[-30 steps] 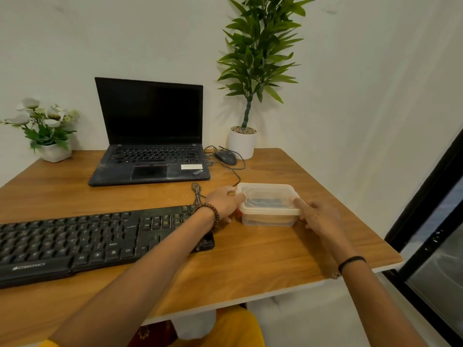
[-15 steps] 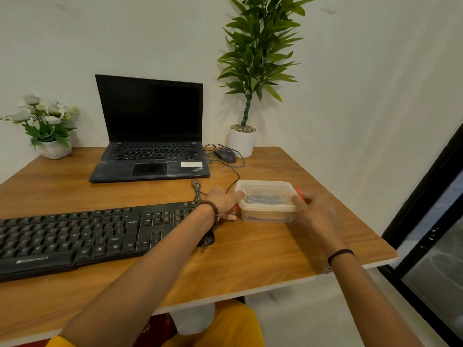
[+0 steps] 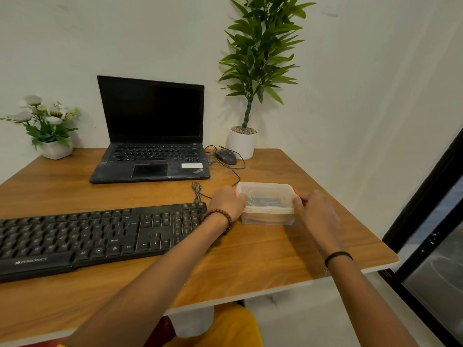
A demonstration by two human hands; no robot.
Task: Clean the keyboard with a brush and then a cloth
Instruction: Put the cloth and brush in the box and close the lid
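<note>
A black keyboard lies along the front left of the wooden desk. To its right stands a clear plastic box with a lid and red side clips; something dark shows dimly inside. My left hand grips the box's left end at the red clip. My right hand grips the right end at the other clip. No brush or cloth is plainly visible.
An open black laptop sits at the back. A mouse with its cable lies beside a white pot holding a tall plant. A small flower pot stands back left. The desk's right edge is near a dark window frame.
Both hands have closed in on the box's ends. The red clips on each side have swung outward and now show beside my fingers.
</note>
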